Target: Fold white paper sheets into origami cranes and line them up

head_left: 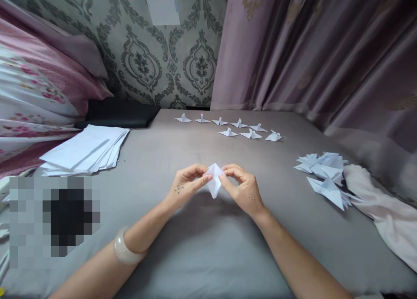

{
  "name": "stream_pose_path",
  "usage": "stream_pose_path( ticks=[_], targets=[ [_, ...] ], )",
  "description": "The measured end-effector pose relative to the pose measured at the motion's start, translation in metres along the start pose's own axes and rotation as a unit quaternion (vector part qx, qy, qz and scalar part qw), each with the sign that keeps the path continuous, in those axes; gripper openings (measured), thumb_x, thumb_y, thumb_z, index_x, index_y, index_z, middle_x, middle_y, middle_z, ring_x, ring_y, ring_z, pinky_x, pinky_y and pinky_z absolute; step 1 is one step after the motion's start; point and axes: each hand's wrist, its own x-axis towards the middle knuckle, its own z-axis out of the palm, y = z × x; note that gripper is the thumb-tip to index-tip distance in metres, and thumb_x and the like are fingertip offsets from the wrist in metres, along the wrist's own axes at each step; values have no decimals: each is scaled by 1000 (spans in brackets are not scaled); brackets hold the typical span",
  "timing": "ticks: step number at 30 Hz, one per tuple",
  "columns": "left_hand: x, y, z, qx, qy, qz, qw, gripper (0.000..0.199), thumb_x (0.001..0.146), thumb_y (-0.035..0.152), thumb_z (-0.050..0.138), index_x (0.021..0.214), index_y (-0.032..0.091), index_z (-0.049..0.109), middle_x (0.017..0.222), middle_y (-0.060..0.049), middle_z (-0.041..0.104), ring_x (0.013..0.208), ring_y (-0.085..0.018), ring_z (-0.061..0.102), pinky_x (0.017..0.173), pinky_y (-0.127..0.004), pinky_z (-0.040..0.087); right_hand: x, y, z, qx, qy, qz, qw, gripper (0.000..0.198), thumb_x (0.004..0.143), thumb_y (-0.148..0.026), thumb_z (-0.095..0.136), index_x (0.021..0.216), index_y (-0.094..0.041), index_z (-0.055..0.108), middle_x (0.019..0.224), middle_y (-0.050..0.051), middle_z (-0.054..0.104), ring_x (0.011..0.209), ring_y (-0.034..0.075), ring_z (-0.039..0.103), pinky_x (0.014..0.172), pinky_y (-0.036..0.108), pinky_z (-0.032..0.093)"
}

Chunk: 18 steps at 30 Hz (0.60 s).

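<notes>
A small folded white paper (214, 184), diamond-shaped with a crease down its middle, is held just above the grey sheet in front of me. My left hand (189, 184) pinches its left corner between thumb and fingers. On the opposite corner my right hand (243, 186) has a similar pinch, thumb on the near face. The paper's back and the fingertips behind it are hidden. Beyond my hands, several folded paper cranes (250, 134) with spread wings stand in two rows.
A stack of white paper sheets (86, 149) lies at the left, before a black folded item (120, 112). More folded papers (325, 173) are heaped at the right beside a pale cloth (381, 199). Curtains (276, 47) and a patterned wall (143, 60) bound the grey surface (156, 151).
</notes>
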Motion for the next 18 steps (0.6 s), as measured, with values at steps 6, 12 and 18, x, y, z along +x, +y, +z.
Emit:
stream_pose_path(
  ticks=[6,12,18],
  targets=[
    [3,-4,1,-86,4,-66,994,30,67,32,78,88,18,61,77,1,66,71,-12,60,70,-25,46,4,9,5,136,6,156,978,26,70,-34,71,88,-20,59,79,4,68,73,17,66,68,30,56],
    [3,1,2,-59,-62,-164,983,37,65,32,79,93,15,63,80,-3,67,74,-14,62,70,-25,45,6,16,6,154,-76,241,955,47,67,-30,73,107,-17,53,82,4,70,73,16,67,70,30,54],
    [8,-3,0,-155,38,-181,971,33,58,28,82,77,16,58,73,1,65,65,-10,60,63,-22,44,9,18,7,227,-14,258,939,50,75,-49,65,112,-18,53,110,12,65,95,19,64,76,29,52]
  ],
)
